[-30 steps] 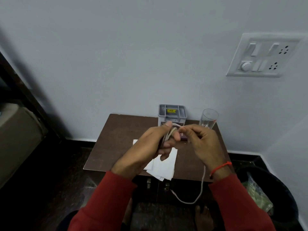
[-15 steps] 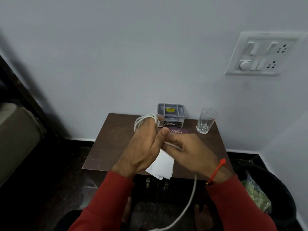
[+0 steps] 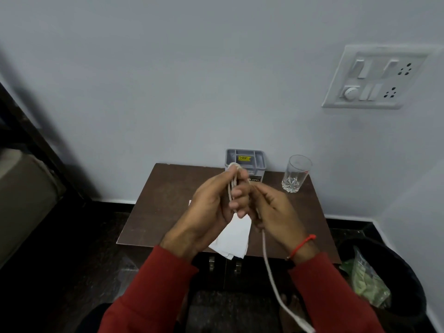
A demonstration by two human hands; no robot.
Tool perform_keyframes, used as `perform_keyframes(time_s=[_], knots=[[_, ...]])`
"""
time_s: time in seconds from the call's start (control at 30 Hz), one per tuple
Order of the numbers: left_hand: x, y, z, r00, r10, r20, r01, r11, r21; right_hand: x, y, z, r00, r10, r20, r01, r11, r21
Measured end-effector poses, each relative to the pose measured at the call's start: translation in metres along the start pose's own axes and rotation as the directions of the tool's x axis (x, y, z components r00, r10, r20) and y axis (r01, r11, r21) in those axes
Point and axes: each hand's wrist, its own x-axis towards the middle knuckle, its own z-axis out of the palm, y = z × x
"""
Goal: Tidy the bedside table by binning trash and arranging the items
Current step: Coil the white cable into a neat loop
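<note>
Head view, left hand [image 3: 211,207] clutching looped white cable [image 3: 231,186], right hand [image 3: 274,212] pinching its trailing end

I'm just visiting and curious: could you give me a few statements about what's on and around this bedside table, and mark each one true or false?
1. Both hands grip a white cable. True.
2. The drinking glass lies tipped over. False: it stands upright at the table's back right corner.
3. The black bin is empty. False: a green-printed plastic bag is inside.
4. White paper lies on the table under the hands. True.
5. The grey organiser sits on the floor. False: it is on the table, by the wall.
</note>
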Motion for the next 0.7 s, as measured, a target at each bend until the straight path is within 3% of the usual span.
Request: perform_keyframes(time_s=[0.13,0.23,0.3,0.37,0.43,0.57,0.63,0.7], knots=[[0.003,0.002,-0.004,0.972,0.146,-0.182,-0.160,0.985,-0.068,-0.002,0.010,0.019,0.985,0.136,0.105,-0.137,0.991,0.006],[0.005,0.007,-0.012,0.909,0.272,-0.315,-0.256,0.962,0.094,-0.007,0.012,0.029,0.979,0.120,0.163,-0.108,0.991,-0.080],[0.005,0.006,-0.017,0.863,0.368,-0.346,-0.255,0.909,0.331,-0.008,0.011,0.032,0.982,0.090,0.166,-0.071,0.990,-0.119],[0.002,0.002,-0.021,0.825,0.494,-0.276,-0.230,0.738,0.634,-0.009,0.008,0.033,0.981,0.059,0.182,-0.026,0.983,-0.180],[-0.003,-0.001,-0.027,0.806,0.574,-0.143,-0.219,0.515,0.829,-0.010,0.004,0.031,0.982,0.018,0.188,0.028,0.970,-0.243],[-0.004,-0.001,-0.054,0.882,0.471,0.021,-0.067,0.082,0.994,-0.008,-0.009,0.015,0.988,-0.112,0.104,0.144,0.911,-0.386],[-0.003,-0.002,-0.062,0.925,0.380,-0.010,0.004,0.016,1.000,-0.006,-0.014,0.004,0.985,-0.173,0.027,0.164,0.857,-0.489],[-0.004,-0.003,-0.060,0.964,0.262,-0.048,0.036,0.053,0.998,-0.004,-0.017,-0.009,0.976,-0.211,-0.050,0.152,0.829,-0.538]])
